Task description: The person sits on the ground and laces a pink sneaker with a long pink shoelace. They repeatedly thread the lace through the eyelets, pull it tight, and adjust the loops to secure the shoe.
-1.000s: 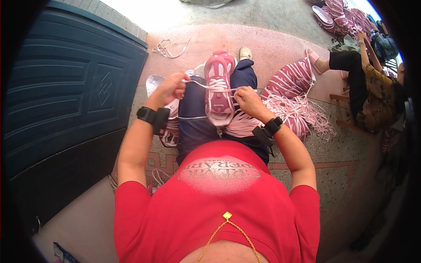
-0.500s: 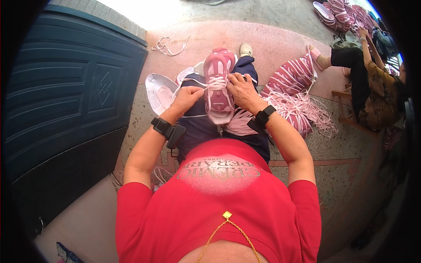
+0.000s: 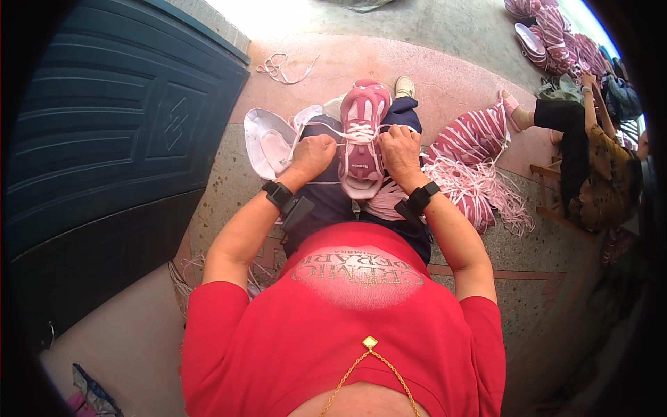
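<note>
A pink and white lace-up sneaker point(image 3: 360, 169) rests across my lap, its toe pointing away from me. White shoelace point(image 3: 360, 132) crosses its front and runs out toward both sides. My left hand point(image 3: 314, 157) is closed on the lace to the left of the shoe, the strand stretched between fist and eyelets. On the other side my right hand point(image 3: 400, 153) has its fingers curled at the shoe's edge, pinching the lace there. The exact fingertip grip is partly hidden. Left of my knee lies a white shoe piece point(image 3: 260, 142) with a pale pink lining.
Bundled pink shoe pieces point(image 3: 472, 132) and a heap of pale pink laces point(image 3: 462, 182) lie to my right. A loose lace point(image 3: 283, 71) is on the floor ahead. A dark blue door point(image 3: 104, 118) stands left. Another person point(image 3: 601, 160) sits at right on a wooden stool point(image 3: 549, 170).
My right fingers, stretched over the shoe's edge before, are now curled beside it. My left hand sits slightly farther from the shoe. The whole view has shifted a little.
</note>
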Action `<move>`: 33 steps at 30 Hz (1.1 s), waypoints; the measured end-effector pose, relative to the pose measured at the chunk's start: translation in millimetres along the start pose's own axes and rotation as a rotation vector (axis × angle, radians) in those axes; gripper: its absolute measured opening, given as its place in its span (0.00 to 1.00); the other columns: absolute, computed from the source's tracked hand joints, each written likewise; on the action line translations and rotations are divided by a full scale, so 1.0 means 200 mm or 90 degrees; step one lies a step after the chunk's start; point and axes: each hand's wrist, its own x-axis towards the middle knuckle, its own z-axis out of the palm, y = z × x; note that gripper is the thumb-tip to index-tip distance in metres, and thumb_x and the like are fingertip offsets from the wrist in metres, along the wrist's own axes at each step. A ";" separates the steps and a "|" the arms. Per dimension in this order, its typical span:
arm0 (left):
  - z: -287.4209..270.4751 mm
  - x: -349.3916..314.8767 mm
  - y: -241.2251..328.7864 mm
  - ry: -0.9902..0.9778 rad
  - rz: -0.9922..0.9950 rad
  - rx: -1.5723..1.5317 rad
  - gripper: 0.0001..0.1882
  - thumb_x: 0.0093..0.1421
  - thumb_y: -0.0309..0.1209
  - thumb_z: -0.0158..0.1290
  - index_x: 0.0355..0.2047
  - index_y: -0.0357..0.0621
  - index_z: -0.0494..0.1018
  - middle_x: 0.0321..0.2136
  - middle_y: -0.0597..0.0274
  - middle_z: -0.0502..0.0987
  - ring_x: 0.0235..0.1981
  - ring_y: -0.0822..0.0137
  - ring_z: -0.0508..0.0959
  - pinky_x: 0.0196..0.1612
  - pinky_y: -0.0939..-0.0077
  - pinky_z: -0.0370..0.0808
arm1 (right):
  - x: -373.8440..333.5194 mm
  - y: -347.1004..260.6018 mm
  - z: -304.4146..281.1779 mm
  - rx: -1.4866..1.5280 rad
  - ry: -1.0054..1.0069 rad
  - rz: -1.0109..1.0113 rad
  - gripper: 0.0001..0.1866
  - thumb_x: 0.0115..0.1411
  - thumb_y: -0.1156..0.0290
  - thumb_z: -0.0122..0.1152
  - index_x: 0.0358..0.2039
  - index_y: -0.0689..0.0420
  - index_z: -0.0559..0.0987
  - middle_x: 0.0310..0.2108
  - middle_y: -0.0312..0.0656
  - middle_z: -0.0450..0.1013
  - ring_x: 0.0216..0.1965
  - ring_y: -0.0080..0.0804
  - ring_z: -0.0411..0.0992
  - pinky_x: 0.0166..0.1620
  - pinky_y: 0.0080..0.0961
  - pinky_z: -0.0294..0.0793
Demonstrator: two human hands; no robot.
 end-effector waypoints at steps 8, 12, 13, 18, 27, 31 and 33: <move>-0.05 0.01 0.05 -0.028 0.103 0.099 0.11 0.55 0.36 0.49 0.26 0.44 0.78 0.23 0.49 0.77 0.28 0.48 0.78 0.33 0.59 0.74 | 0.00 0.01 0.01 0.013 -0.027 0.004 0.08 0.54 0.64 0.57 0.23 0.53 0.78 0.28 0.37 0.70 0.38 0.34 0.67 0.43 0.35 0.59; -0.02 0.04 0.05 -0.014 0.117 0.138 0.11 0.55 0.36 0.50 0.26 0.43 0.77 0.22 0.49 0.77 0.26 0.49 0.78 0.33 0.57 0.73 | 0.01 0.00 0.00 0.049 0.002 -0.020 0.08 0.53 0.66 0.55 0.22 0.55 0.77 0.28 0.39 0.70 0.36 0.35 0.67 0.41 0.35 0.59; -0.01 0.05 0.05 -0.001 0.110 0.118 0.11 0.55 0.37 0.50 0.26 0.43 0.77 0.21 0.49 0.77 0.26 0.50 0.78 0.33 0.57 0.73 | 0.01 0.01 -0.01 0.059 0.015 -0.028 0.08 0.53 0.67 0.54 0.21 0.56 0.77 0.28 0.40 0.70 0.36 0.35 0.68 0.39 0.35 0.59; -0.01 0.01 0.09 0.063 0.028 0.120 0.14 0.54 0.42 0.54 0.28 0.45 0.78 0.25 0.54 0.78 0.33 0.54 0.76 0.35 0.55 0.69 | 0.00 -0.04 -0.06 0.038 -0.055 -0.003 0.10 0.55 0.63 0.56 0.25 0.56 0.78 0.28 0.40 0.70 0.36 0.36 0.67 0.40 0.35 0.59; 0.04 -0.13 0.16 0.066 0.099 0.224 0.15 0.51 0.38 0.56 0.37 0.44 0.76 0.30 0.60 0.76 0.37 0.57 0.71 0.38 0.59 0.67 | -0.04 0.04 -0.06 0.120 -0.138 -0.032 0.12 0.56 0.63 0.55 0.38 0.55 0.78 0.33 0.40 0.71 0.39 0.38 0.67 0.41 0.35 0.62; 0.03 -0.11 0.11 0.068 0.090 0.066 0.10 0.52 0.34 0.54 0.33 0.45 0.77 0.32 0.59 0.77 0.38 0.55 0.72 0.40 0.61 0.70 | -0.07 0.08 0.00 0.287 -0.054 -0.001 0.11 0.54 0.69 0.58 0.37 0.59 0.78 0.32 0.42 0.74 0.38 0.39 0.71 0.42 0.34 0.67; -0.01 -0.09 0.15 0.082 0.126 0.061 0.08 0.52 0.32 0.54 0.31 0.44 0.77 0.33 0.57 0.77 0.38 0.54 0.73 0.40 0.61 0.71 | -0.08 0.08 0.02 0.386 -0.009 0.032 0.10 0.53 0.72 0.59 0.36 0.61 0.77 0.30 0.44 0.75 0.36 0.40 0.73 0.40 0.31 0.70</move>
